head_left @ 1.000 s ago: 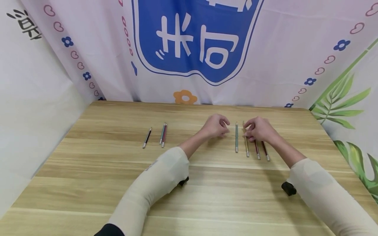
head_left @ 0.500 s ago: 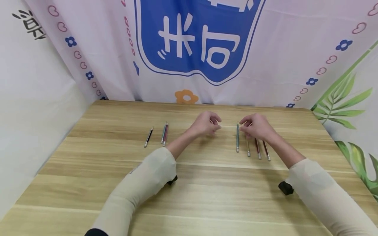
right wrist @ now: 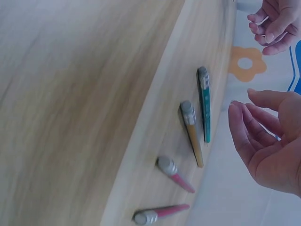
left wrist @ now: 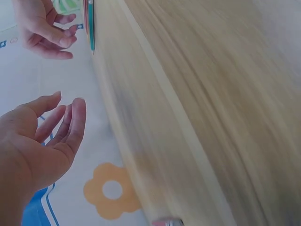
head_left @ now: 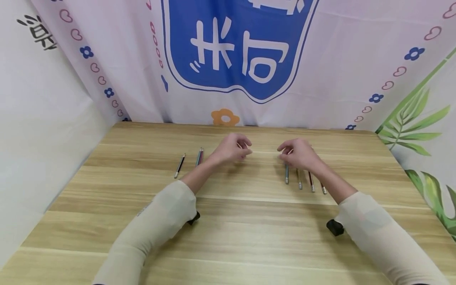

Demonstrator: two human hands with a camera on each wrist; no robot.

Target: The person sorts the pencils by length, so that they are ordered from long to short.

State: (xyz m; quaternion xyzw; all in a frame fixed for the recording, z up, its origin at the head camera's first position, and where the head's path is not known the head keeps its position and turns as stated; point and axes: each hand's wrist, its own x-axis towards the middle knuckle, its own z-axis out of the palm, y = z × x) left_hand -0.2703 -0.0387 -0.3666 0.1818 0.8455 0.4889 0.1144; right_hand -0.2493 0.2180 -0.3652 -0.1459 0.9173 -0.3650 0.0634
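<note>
A wood-grain table (head_left: 249, 237) fills the lower half of the head view, below a pale pink printed cloth (head_left: 356, 59) that bears a blue shield (head_left: 238, 59) at top centre. A cream left sleeve (head_left: 149, 225) enters from the lower left and a cream right sleeve (head_left: 388, 237) from the lower right. Near the centre, the left hand (head_left: 232, 149) is relaxed, thumb and loosely bent fingers apart, holding nothing; right of centre, the right hand (head_left: 298, 153) is likewise loose and unoccupied, partly covering a spaced row: a teal pencil (head_left: 287, 175), a gold pencil (head_left: 299, 180) and two dark red pencils (head_left: 311, 184). Left of centre, beyond the left forearm, lie a blue-green pencil (head_left: 198, 159) just beside a dark pink pencil (head_left: 201, 156), and a shorter black pencil (head_left: 180, 166).
</note>
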